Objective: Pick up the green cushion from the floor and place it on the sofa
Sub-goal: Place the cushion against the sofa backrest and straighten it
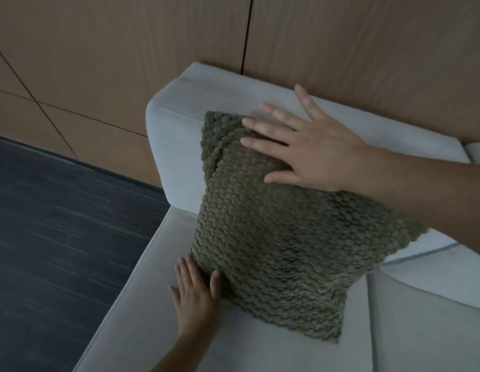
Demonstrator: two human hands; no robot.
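The green cushion, knobbly and square, stands tilted on the light grey sofa, leaning against the sofa's back. My right hand lies flat on the cushion's upper part with its fingers spread, some of them reaching onto the sofa's back. My left hand rests flat on the seat at the cushion's lower left edge, thumb touching the cushion. Neither hand grips it.
A wood-panelled wall rises right behind the sofa. Dark floor lies to the left of the sofa's end. A seam between seat cushions runs on the right.
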